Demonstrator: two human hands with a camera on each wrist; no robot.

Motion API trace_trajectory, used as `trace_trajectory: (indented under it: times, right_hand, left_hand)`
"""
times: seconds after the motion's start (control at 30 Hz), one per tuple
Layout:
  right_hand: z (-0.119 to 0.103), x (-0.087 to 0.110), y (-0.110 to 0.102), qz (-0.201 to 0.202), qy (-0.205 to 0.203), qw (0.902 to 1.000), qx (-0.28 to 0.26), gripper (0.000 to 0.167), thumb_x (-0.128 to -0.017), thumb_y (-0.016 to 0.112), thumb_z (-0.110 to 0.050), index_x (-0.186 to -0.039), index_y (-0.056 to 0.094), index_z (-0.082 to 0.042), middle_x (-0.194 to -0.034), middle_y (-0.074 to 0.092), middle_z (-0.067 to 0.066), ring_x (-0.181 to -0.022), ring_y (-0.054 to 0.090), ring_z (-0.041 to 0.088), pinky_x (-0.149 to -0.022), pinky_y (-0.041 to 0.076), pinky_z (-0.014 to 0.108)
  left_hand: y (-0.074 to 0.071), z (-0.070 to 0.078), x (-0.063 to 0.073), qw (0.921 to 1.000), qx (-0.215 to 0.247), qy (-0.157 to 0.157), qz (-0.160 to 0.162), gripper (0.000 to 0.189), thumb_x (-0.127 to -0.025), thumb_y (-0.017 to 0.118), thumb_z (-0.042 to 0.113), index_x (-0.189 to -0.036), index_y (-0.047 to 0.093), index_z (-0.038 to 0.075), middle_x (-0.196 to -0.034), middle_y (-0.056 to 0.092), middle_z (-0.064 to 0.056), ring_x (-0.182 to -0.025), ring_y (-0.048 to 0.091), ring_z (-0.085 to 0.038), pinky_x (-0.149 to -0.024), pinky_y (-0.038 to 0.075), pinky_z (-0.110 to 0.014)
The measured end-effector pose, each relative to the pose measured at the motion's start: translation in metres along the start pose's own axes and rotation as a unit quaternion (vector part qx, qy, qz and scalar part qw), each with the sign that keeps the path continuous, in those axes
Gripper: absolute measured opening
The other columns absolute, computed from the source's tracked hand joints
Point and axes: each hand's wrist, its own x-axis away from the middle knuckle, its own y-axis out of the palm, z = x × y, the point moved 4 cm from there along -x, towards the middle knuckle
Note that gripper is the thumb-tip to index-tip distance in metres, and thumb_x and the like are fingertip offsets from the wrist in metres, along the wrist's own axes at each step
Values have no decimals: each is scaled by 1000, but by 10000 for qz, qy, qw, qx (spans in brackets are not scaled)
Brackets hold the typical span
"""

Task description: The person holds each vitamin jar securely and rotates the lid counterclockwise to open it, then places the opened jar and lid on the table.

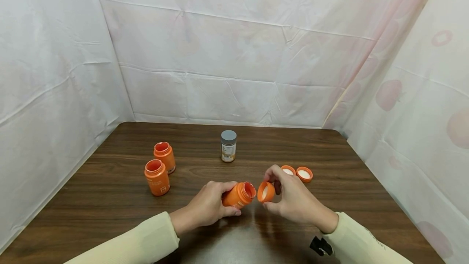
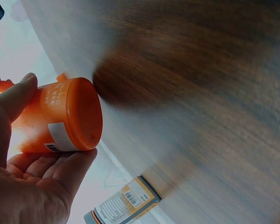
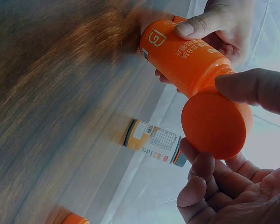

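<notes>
My left hand point(image 1: 209, 203) grips an orange pill bottle point(image 1: 236, 197), tilted with its uncapped mouth toward the right. Thumb and fingers wrap its sides, and its base faces the camera in the left wrist view. Just right of that mouth, my right hand point(image 1: 292, 196) pinches an orange screw cap point(image 1: 266, 192) by its rim, the white liner turned toward the bottle. A narrow gap shows between cap and mouth in the head view. The flat top of the cap point(image 3: 214, 123) fills the space between thumb and fingers in the right wrist view.
Two uncapped orange bottles point(image 1: 157, 177) stand upright at the left of the wooden table point(image 1: 121, 162). A small bottle with a grey lid point(image 1: 229, 146) stands at the back middle. Two orange caps point(image 1: 304, 174) lie liner-up beyond my right hand. White curtains point(image 1: 227, 44) enclose the table.
</notes>
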Motion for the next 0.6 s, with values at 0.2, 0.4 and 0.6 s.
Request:
trace_trajectory:
  times: [0.2,0.4,0.6]
  right_hand:
    - [1,2,0,-19,170,9998,-71,57,-72,91,-8,-118,58,-16,-102,68,-2,-82,61,11,-72,52,27]
    - [3,5,-1,-58,295,9995,-123,53,-74,91,-7,-118,63,-16,-102,69,-4,-82,62,7,-74,55,32]
    - [3,7,-2,-81,296,9995,-50,53,-73,92,-8,-118,65,-17,-101,68,-6,-82,61,15,-72,52,29]
  left_hand:
    - [0,1,0,10000,0,-9,-23,47,-78,92,23,-120,71,26,-95,68,15,-82,61,-3,-76,52,-26]
    - [0,1,0,10000,-38,20,2,48,-78,92,24,-121,71,26,-96,68,15,-82,61,-2,-76,52,-26]
    - [0,0,0,10000,-40,-5,-15,48,-78,92,23,-121,71,25,-96,68,15,-82,61,-2,-77,52,-26]
